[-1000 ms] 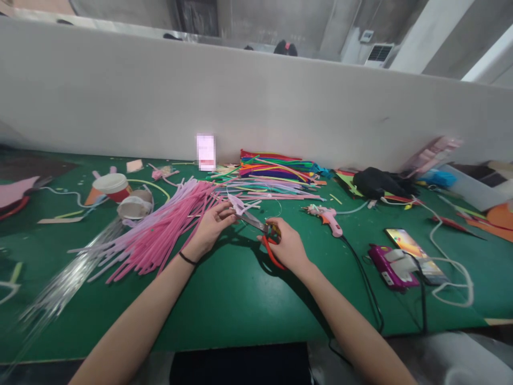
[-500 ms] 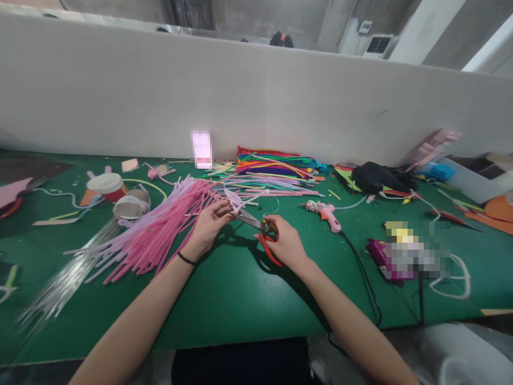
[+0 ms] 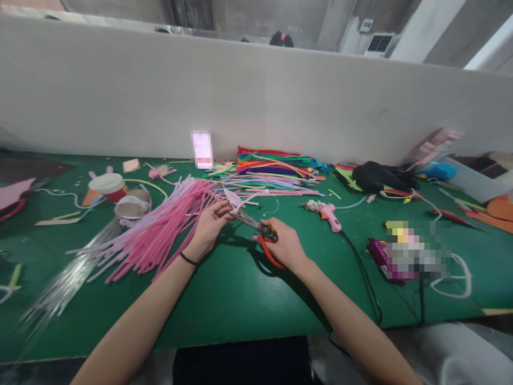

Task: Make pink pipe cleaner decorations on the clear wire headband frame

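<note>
My right hand (image 3: pixel 282 246) grips red-handled scissors (image 3: pixel 256 230), blades pointing left toward my other hand. My left hand (image 3: pixel 210 227) pinches a small pale-pink folded pipe-cleaner piece (image 3: pixel 233 200) just above the blade tips. Both hands hover over the green table (image 3: pixel 240 289) near its middle. A big fan of pink and lilac pipe cleaners (image 3: pixel 160 230) lies right beside my left hand.
A stack of many-coloured pipe cleaners (image 3: pixel 276 163) sits by the grey partition (image 3: pixel 256 101). A pink glue gun (image 3: pixel 326 212) with a black cord lies to the right, then a blurred device (image 3: pixel 409 251). Paper cup (image 3: pixel 107 186) and tape roll (image 3: pixel 132 206) stand left; clear strips (image 3: pixel 60 289) lie front left.
The hands have barely moved; the scissors and the pale-pink piece stay together in the same spot.
</note>
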The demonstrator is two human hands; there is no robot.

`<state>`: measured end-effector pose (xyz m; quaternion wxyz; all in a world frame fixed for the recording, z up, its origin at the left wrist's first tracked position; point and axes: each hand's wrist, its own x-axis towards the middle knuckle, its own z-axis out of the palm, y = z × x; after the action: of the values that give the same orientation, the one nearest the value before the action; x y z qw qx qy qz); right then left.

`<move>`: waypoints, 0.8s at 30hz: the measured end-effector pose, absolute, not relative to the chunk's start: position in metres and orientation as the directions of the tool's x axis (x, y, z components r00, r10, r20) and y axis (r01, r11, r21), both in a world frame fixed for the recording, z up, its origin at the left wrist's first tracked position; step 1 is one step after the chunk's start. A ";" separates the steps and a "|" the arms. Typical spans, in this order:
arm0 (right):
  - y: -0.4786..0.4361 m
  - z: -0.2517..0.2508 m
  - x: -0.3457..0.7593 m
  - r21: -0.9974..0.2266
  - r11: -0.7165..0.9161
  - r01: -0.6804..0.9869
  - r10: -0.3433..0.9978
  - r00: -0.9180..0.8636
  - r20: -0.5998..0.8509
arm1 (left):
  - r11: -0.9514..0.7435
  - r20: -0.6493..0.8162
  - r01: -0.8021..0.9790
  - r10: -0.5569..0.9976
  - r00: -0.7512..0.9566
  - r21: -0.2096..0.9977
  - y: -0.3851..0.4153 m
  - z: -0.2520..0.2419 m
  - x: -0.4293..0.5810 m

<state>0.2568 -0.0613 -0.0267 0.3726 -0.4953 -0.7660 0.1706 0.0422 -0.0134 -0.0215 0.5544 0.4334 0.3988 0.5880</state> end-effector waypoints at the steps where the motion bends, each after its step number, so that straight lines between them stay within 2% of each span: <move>1: -0.062 -0.026 0.257 -0.635 0.449 0.628 0.888 -0.234 0.397 | -0.062 0.062 -0.320 0.998 -0.011 0.945 -0.013 -0.022 0.042; 7: -0.063 -0.023 0.256 -0.660 0.415 0.626 0.908 -0.245 0.339 | -0.061 0.075 -0.367 0.997 0.026 0.928 -0.015 -0.019 0.044; 11: -0.063 -0.022 0.258 -0.620 0.422 0.661 0.906 -0.282 0.315 | -0.063 0.072 -0.383 0.997 0.008 0.922 -0.017 -0.017 0.045; 15: -0.064 -0.021 0.258 -0.506 0.429 0.748 0.901 -0.310 0.305 | -0.059 0.069 -0.384 0.998 0.011 0.921 -0.017 -0.018 0.046; 21: -0.066 -0.021 0.250 -0.269 0.414 0.870 0.883 -0.313 0.350 | -0.075 0.080 -0.393 0.997 -0.003 0.916 -0.015 -0.019 0.045; 24: -0.067 -0.022 0.246 -0.220 0.400 0.890 0.873 -0.296 0.388 | -0.074 0.075 -0.401 0.997 -0.012 0.913 -0.014 -0.020 0.044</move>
<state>0.2460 -0.0667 -0.0217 0.2283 -0.5475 -0.8048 -0.0189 0.0438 -0.0143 -0.0203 0.5733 0.4066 0.3667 0.6095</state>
